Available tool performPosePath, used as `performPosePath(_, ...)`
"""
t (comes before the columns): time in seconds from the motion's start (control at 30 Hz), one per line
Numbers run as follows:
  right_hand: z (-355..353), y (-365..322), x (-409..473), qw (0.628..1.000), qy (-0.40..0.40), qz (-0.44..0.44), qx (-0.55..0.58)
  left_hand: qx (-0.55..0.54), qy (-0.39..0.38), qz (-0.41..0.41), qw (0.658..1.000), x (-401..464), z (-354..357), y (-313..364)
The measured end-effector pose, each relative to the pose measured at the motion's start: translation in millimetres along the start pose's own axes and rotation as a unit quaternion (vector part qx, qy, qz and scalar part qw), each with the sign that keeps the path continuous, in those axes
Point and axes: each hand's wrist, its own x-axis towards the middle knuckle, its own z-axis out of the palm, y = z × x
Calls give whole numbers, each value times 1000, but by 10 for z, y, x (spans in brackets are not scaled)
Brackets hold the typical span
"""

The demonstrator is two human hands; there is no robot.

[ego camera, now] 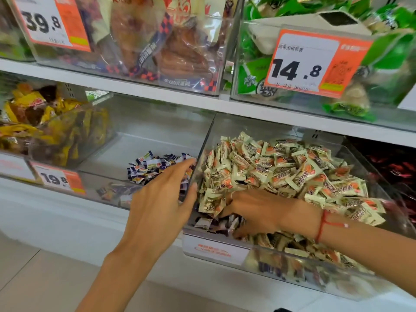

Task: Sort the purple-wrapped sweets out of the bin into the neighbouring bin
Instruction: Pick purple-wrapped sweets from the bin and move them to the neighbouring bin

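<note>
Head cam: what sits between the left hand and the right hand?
The clear wall dividing the two bins. The left hand reaches over the purple pile; the right hand digs among the cream-wrapped sweets.

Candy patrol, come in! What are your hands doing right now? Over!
Right hand digging among purple sweets in the full bin. Left hand open over the neighbouring bin. Pale sweets piled around.
</note>
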Motion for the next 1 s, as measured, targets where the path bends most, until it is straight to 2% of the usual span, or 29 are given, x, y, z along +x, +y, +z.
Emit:
performPosePath(0.1,-33,18,44,999,-5,-14,41,5,5,10,1000,-11,7,24)
performPosePath(0.2,-109,60,-4,994,6,6,106,2,45,11,999,-8,2,57)
performPosePath(0.3,-205,174,-163,979,61,74,178,-40,95,30,994,-6,-40,175)
performPosePath(0.37,-261,263,-323,971,101,102,193,-84,97,56,990,-10,-31,271)
performPosePath(0.43,-269,354,-480,972,138,111,155,-109,29,62,992,30,10,376)
performPosePath(0.57,-148,461,-752,963,177,154,130,-128,-223,45,965,198,306,509)
performPosePath(0.63,-40,468,-831,957,182,171,145,-92,-324,42,941,266,544,499)
performPosePath(0.7,32,467,-868,945,202,181,183,-8,-406,44,913,316,740,481)
performPosePath(0.77,57,461,-868,939,210,182,204,58,-453,47,888,361,852,484)
performPosePath(0.93,97,463,-808,926,229,197,224,164,-500,70,847,511,924,528)
performPosePath(1.0,138,458,-796,926,237,196,220,168,-502,67,846,499,942,537)
